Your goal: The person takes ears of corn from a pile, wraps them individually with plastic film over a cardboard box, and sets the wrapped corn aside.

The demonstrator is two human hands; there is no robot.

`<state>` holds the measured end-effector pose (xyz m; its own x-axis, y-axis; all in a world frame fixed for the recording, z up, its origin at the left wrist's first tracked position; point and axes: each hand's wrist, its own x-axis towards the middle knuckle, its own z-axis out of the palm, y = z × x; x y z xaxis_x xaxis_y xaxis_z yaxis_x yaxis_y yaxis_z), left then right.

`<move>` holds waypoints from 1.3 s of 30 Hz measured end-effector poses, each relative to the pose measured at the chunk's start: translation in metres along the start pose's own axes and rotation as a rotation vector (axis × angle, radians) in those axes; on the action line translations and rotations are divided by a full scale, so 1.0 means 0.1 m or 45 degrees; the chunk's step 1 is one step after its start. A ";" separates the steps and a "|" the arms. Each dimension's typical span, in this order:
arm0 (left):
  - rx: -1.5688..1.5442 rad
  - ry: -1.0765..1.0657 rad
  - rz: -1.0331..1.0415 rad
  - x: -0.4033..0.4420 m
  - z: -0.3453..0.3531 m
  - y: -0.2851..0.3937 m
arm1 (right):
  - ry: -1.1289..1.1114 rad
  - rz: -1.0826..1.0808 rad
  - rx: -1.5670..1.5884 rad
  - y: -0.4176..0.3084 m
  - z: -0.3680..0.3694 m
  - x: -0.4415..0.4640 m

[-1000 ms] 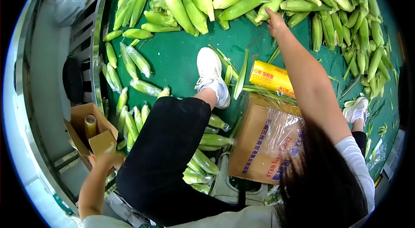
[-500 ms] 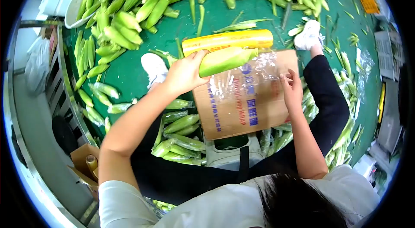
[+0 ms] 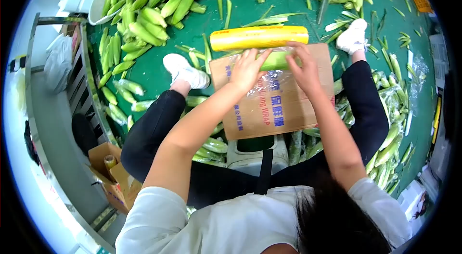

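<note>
A green ear of corn (image 3: 275, 61) in its husk lies across the flattened cardboard (image 3: 257, 117), on clear plastic wrap (image 3: 269, 83). My left hand (image 3: 248, 70) is closed around the left end of the corn. At its right end, my right hand (image 3: 305, 69) has bent fingers closed at the edge of the wrap; the fingertips are partly hidden. Just beyond the cardboard rests a yellow roll of plastic wrap (image 3: 260, 38), lying lengthwise from left to right.
Unwrapped corn (image 3: 159, 1) is heaped at the far side of the green floor (image 3: 192, 37). Wrapped ears (image 3: 387, 133) lie by my right leg, others by my left. A metal rack (image 3: 91, 71) and an open carton (image 3: 113, 172) stand on the left. A stool (image 3: 257, 158) is beneath me.
The corn has come down onto the wrap on the cardboard, moving slightly right with my left hand. My right hand has moved up and left to the corn's right end.
</note>
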<state>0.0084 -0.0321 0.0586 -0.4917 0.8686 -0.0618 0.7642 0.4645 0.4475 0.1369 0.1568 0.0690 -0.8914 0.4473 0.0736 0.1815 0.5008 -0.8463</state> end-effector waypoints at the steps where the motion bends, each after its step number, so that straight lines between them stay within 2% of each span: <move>1: 0.000 0.067 0.083 0.00 0.00 -0.02 | -0.150 0.021 -0.194 0.10 0.15 0.07; 2: 0.066 0.199 0.300 -0.07 -0.04 -0.09 | -0.292 0.037 -0.394 0.19 0.25 0.11; 3: 0.127 0.327 0.520 -0.16 -0.09 -0.15 | -0.317 -0.096 -0.393 0.20 0.25 0.13; 6: -0.044 0.142 0.596 -0.84 0.17 -0.40 | -0.402 -0.509 -0.455 0.22 0.07 0.23; 9: -0.025 0.107 0.125 -0.97 0.25 -0.28 | -0.531 -0.473 -0.484 0.23 0.08 0.30; 10: -0.029 0.258 0.128 -0.91 0.32 -0.27 | -0.523 -0.361 -0.425 0.20 0.08 0.29; 14: -0.052 0.474 0.266 -0.77 0.29 -0.40 | -0.269 -0.280 -0.103 0.29 0.07 0.14; 17: -0.145 0.254 0.415 -0.96 -0.23 -0.42 | -0.466 -0.445 -0.344 0.40 0.00 -0.02; 18: -0.122 0.201 0.575 -0.94 -0.47 -0.40 | -0.566 -0.591 -0.448 0.32 -0.06 -0.10; 19: -0.121 0.048 0.658 -0.97 -0.63 -0.38 | -0.624 -0.584 -0.435 0.27 -0.07 -0.22; 21: -0.179 -0.081 0.581 -1.12 -0.54 -0.32 | -0.732 -0.585 -0.426 0.20 -0.12 -0.38; 22: -0.242 -0.120 0.493 -1.10 -0.41 -0.35 | -0.821 -0.502 -0.455 0.13 -0.15 -0.45; 24: -0.366 -0.202 0.317 -0.90 -0.05 -0.42 | -0.828 -0.410 -0.570 -0.03 -0.13 -0.49; 26: -0.201 -0.256 0.206 -0.56 0.09 -0.44 | -0.828 -0.277 -0.655 -0.25 -0.10 -0.41; 28: 0.261 -0.126 0.046 -0.10 -0.06 -0.42 | -0.567 -0.489 -0.782 -0.06 0.11 -0.22; 29: 0.256 -0.229 -0.135 0.15 -0.14 -0.50 | -0.555 -0.459 -0.811 0.04 0.21 -0.05; 30: 0.174 -0.291 -0.353 0.36 -0.49 -0.42 | -0.353 -0.537 -0.803 0.19 0.31 0.17; 32: 0.029 -0.050 -0.522 0.61 -0.79 -0.70 | -0.309 -0.537 -0.659 0.22 0.29 0.67; 33: -0.012 0.114 -0.507 0.67 -0.92 -0.78 | -0.280 -0.537 -0.585 0.17 0.30 0.82; 35: -0.087 0.195 -0.468 0.77 -1.01 -0.95 | -0.573 -0.434 -0.707 -0.09 0.47 0.72; 36: -0.147 0.162 -0.419 0.84 -0.96 -0.92 | -0.729 -0.365 -0.767 -0.22 0.55 0.63; 39: -0.317 0.007 -0.245 1.04 -0.74 -0.68 | -0.710 -0.198 -0.985 -0.38 0.73 0.54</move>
<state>-0.1261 0.0140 0.0877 -0.6204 0.7674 -0.1620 0.5314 0.5632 0.6328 0.0521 0.1080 0.0666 -0.9614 0.0185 -0.2747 0.0906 0.9635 -0.2521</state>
